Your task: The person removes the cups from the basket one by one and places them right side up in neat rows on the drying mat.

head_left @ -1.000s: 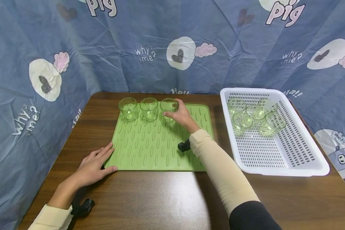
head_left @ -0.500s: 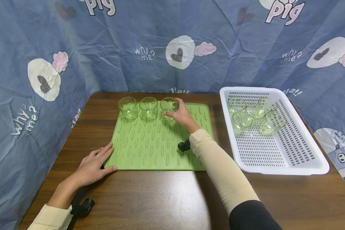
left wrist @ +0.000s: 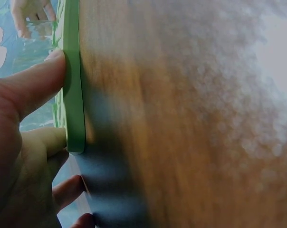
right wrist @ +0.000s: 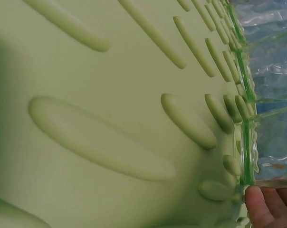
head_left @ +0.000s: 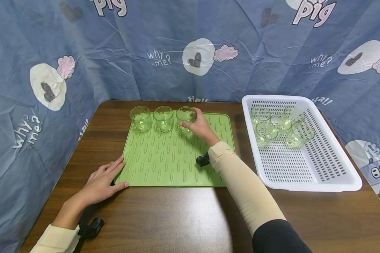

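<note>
At the frame's upper middle, the row's rightmost glass cup (head_left: pixel 185 118) is gripped by the right hand (head_left: pixel 200 125); placement on the green drying mat (head_left: pixel 164 165) seems in hand, careful release called for. The mat's lower-left corner is touched by the left hand (head_left: pixel 102 184), fingers extended.

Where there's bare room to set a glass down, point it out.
Free: the mat before its three glasses, between left hand and right sleeve; its far-right corner, beyond the right hand; the near half of the basket, before its five glasses. Crowded: the mat's far-left edge and the basket's far half.
</note>
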Motion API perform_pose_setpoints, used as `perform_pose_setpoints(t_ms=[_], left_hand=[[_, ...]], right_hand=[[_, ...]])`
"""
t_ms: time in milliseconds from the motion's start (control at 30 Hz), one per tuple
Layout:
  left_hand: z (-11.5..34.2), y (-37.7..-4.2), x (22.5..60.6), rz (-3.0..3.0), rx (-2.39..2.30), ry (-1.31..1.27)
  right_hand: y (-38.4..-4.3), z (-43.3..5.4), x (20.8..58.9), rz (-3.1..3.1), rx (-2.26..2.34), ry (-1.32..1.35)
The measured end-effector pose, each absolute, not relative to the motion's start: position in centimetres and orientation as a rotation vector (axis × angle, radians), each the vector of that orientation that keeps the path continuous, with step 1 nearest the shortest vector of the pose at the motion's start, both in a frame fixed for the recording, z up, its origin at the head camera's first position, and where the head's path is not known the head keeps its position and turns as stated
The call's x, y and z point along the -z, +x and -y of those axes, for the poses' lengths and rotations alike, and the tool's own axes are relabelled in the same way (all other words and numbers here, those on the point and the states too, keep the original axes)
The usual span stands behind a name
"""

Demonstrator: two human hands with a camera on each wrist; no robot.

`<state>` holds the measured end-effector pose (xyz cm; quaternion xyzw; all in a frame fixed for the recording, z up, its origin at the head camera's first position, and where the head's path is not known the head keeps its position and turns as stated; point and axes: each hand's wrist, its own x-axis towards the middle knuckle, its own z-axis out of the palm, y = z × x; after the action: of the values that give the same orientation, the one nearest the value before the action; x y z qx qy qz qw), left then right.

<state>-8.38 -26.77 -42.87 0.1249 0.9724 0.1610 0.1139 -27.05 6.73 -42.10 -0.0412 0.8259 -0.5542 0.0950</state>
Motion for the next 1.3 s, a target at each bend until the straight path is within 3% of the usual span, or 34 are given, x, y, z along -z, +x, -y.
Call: perform_pose_setpoints(t_ms=[467, 733, 1033, 1300], left_hand=[[26.5, -8.4, 42.8, -2.849, -0.471, 0.361], [26.9, -8.5, 42.6, -2.848, -0.468, 0.369], [27.1, -8.5, 42.9, -2.847, -0.478, 0.368], [26.8, -8.7, 43.1, -2.832, -0.475, 0.375]], right_hand=[[-27.0, -6.9, 41.7, -2.457, 1.573, -0.117], [-26.5, -7.0, 39.6, -2.601, 1.513, -0.173], [-22.0, -8.1, 33.1, -2.567, 1.616, -0.084], [-19.0, -14.4, 30.3, -2.668, 1.578, -0.19]])
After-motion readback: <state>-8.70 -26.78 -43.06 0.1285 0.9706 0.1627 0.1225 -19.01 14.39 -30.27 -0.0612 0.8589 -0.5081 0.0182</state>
